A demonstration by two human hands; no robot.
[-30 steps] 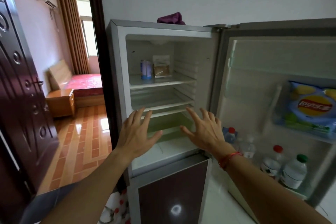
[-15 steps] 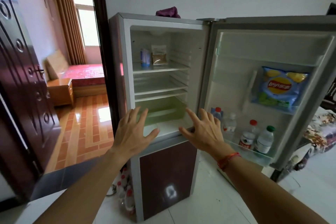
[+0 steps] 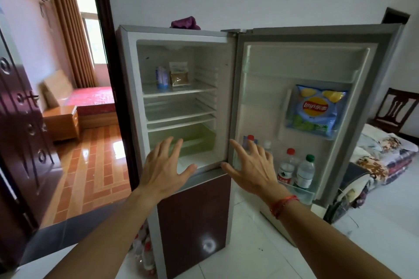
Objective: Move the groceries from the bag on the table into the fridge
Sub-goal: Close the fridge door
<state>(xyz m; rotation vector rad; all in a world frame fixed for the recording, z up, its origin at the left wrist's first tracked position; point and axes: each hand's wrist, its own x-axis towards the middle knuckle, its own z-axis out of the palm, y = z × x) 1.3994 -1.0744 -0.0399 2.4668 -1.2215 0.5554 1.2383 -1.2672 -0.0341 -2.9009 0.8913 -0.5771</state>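
In front of the open fridge [image 3: 130,97], the person is holding the left hand [image 3: 163,172] and right hand [image 3: 254,170] out empty, fingers spread, the left nearer the shelves [image 3: 179,93]; the grocery bag is sitting somewhere out of view.

Left hand [image 3: 164,169]: bare, with the forearm bare down to the frame's edge.
Right hand [image 3: 255,169]: bare likewise.
Bracelet [image 3: 283,205]: red cord round the right wrist (several thin strands).

"Lay's" — on chip bag [image 3: 314,108]
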